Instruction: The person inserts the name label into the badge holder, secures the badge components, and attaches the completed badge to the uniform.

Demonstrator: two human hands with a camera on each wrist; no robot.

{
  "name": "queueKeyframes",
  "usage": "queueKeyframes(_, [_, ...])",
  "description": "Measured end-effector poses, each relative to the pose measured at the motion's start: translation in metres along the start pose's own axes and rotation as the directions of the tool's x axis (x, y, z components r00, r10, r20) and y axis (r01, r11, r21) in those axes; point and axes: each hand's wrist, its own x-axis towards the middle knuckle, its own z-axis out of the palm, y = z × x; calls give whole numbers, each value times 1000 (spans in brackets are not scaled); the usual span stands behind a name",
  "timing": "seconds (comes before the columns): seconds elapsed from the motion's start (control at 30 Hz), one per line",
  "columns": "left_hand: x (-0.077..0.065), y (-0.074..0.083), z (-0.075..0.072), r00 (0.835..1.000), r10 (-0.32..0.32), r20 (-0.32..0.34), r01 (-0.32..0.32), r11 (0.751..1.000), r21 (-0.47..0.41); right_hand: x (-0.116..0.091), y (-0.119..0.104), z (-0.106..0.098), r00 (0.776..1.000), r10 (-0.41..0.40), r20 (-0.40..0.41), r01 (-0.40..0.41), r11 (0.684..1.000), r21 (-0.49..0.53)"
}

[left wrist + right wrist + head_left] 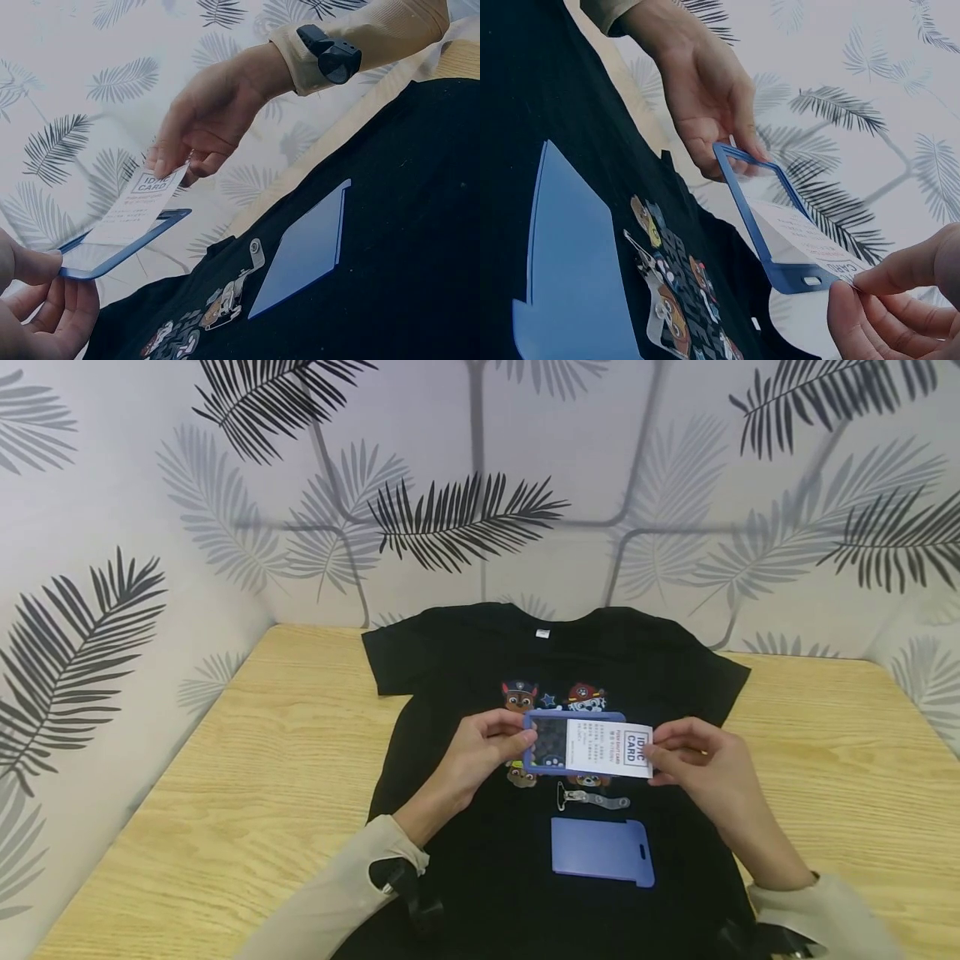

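Note:
My left hand pinches the left end of a blue badge holder frame, held above the black T-shirt. Between the thumb and fingers of my right hand is the right end of a white paper card printed "CARD". In the head view the card covers the right part of the frame, whose left part is see-through. Seen from the right wrist, the card slants across the frame's opening, its pinched end by the slotted end of the frame.
A blue cover plate lies on the shirt, nearest the front. Just behind it is a clear strap with a metal clip and pin. Cartoon figures decorate the shirt, which is spread on a wooden table before a leaf-patterned wall.

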Motion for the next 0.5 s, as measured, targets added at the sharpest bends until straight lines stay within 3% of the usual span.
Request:
queueKeyframes(0.23, [0, 1, 3, 1000, -19, 5, 18, 1000, 15, 0, -6, 12, 999, -43, 0, 43, 999, 15])
queueKeyframes(0.5, [1, -3, 4, 999, -25, 24, 25, 1000, 11, -1, -12, 18, 995, -94, -18, 93, 995, -47])
